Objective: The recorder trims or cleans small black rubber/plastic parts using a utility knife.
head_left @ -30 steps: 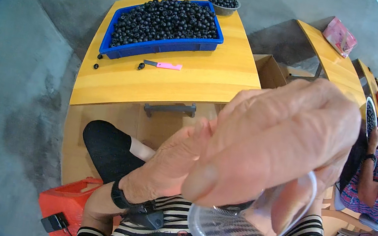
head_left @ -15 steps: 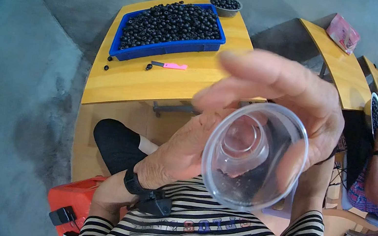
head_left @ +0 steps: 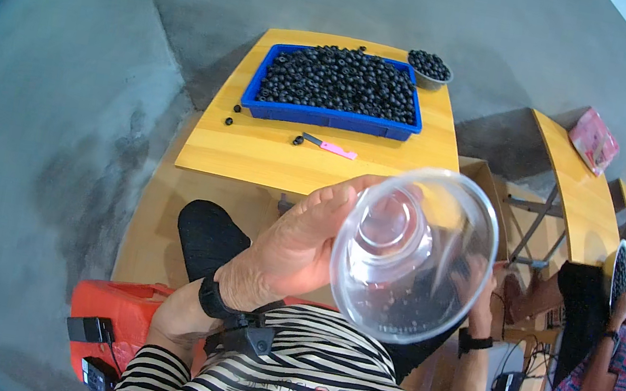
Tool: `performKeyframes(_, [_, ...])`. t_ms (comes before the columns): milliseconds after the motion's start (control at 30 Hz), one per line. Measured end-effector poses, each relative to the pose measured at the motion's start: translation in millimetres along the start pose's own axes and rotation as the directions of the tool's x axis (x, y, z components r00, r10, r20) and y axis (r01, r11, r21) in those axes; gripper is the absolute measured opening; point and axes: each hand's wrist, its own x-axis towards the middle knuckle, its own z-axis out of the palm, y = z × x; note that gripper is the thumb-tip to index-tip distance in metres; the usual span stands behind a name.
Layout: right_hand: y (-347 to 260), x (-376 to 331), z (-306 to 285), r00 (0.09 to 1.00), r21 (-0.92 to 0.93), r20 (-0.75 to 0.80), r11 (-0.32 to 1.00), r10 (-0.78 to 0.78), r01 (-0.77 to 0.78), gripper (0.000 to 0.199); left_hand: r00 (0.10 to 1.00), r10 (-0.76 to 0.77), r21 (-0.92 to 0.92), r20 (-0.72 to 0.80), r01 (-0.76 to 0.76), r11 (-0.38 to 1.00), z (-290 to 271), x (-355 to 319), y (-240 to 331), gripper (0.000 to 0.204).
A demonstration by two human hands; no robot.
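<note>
Head view — left hand (head_left: pixel 283 252) fingers (head_left: pixel 333 199) clamped on clear plastic bowl's (head_left: pixel 422 254) rim — right hand (head_left: pixel 475 283) blurred behind it.

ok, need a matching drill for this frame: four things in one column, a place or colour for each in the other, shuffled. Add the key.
Things
1. clear plastic cup
2. blue tray
3. pink-handled tool
4. small grey bowl

Descriptions
A. lies on the yellow table in front of the tray
B. sits at the table's far right corner, full of dark beads
C. held up near the camera by the left hand
D. sits mid-table, heaped with dark ring-shaped beads

Pairs: 1-C, 2-D, 3-A, 4-B
</note>
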Motion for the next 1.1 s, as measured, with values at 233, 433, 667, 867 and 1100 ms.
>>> performKeyframes(233, [-1.5,-1.0,8.9,0.977,-0.004,-0.090,0.981,0.195,-0.196,0.048,0.986,-0.002,0.039,0.166,-0.005,0.999,31.9,-16.5,8.7,0.062])
performKeyframes(433, [-6.6,13.7,12.2,0.961,0.019,-0.001,0.961,0.276,-0.276,0.041,0.988,-0.065,0.103,0.143,0.051,0.993,42.3,-30.5,13.6,0.067])
performKeyframes(667, [-9.2,26.5,14.0,0.955,-0.055,-0.047,0.954,0.291,-0.294,0.032,0.998,0.061,0.283,0.014,-0.063,0.957,61.8,-30.3,17.9,0.066])
performKeyframes(867, [-5.0,27.1,19.6,0.957,-0.048,-0.052,0.956,0.287,-0.289,0.032,0.994,0.093,0.294,0.060,-0.107,0.950,62.4,-28.6,24.7,0.064])
performKeyframes(1100, [-14.3,22.6,8.2,0.957,-0.025,-0.062,0.958,0.284,-0.285,0.032,0.964,-0.002,0.213,0.266,-0.056,0.975,54.9,-24.6,37.1,0.063])
